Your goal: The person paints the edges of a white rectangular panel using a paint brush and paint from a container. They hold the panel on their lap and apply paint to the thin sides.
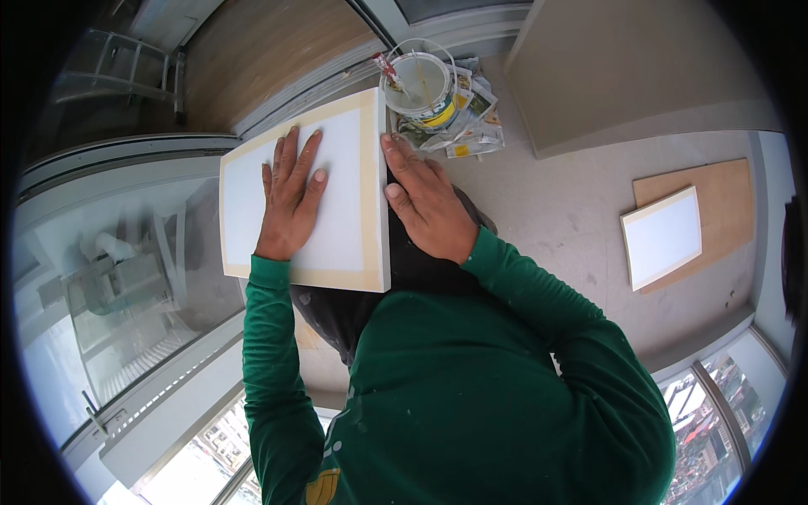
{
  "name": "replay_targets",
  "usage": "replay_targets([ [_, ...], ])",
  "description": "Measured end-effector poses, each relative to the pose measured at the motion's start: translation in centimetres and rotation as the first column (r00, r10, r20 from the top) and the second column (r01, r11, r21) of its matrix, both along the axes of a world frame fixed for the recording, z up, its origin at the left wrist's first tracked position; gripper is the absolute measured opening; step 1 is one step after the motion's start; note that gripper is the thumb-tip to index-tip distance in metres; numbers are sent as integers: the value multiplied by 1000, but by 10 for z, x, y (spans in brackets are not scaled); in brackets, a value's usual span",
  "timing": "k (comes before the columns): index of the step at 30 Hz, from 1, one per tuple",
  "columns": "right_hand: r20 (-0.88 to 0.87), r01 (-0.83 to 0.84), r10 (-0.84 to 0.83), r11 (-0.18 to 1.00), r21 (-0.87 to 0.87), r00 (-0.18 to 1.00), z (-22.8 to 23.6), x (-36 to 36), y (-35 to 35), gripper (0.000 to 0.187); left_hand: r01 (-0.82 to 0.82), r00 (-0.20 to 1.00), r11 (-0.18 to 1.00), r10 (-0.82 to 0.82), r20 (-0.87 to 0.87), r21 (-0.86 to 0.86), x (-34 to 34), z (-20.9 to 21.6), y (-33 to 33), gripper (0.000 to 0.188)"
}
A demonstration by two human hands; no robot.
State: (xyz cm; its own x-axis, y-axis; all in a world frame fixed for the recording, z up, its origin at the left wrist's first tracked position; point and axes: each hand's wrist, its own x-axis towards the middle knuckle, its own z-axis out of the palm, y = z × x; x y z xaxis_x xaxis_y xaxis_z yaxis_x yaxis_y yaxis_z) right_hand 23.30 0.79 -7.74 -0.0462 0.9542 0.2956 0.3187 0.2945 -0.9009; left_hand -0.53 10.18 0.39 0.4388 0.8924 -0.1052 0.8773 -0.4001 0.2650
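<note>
A white rectangular panel (337, 181) with cream tape along its borders rests on my lap, over dark trousers. My left hand (290, 198) lies flat on its white face with the fingers spread. Against the panel's right side edge is my right hand (429, 198). Its fingers are stretched out along that edge and its thumb touches lower down. Neither hand grips anything that I can see. The panel's underside is hidden.
A paint bucket (418, 84) with a red-marked brush stands on newspaper (475, 126) beyond the panel. A similar taped panel (665, 236) leans over a brown board (732, 202) at right. Glass doors (143, 278) are at left; a grey-brown block (640, 67) stands at far right.
</note>
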Motion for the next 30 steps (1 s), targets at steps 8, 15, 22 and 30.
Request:
replay_targets([
  [8, 51, -93, 97, 992, -87, 994, 13, 3, -16, 64, -41, 999, 998, 41, -6, -38, -1, 0, 4, 60],
  [15, 78, -119, 125, 990, -76, 989, 13, 5, -25, 65, -48, 999, 998, 49, 9, -32, -1, -2, 4, 60],
  [22, 120, -151, 161, 985, -84, 980, 15, 6, -34, 63, -58, 998, 998, 58, -1, -7, -4, -7, 5, 60],
  [30, 193, -161, 175, 983, -89, 965, 18, 6, -43, 60, -81, 997, 997, 81, -5, 12, -4, -12, 7, 61],
])
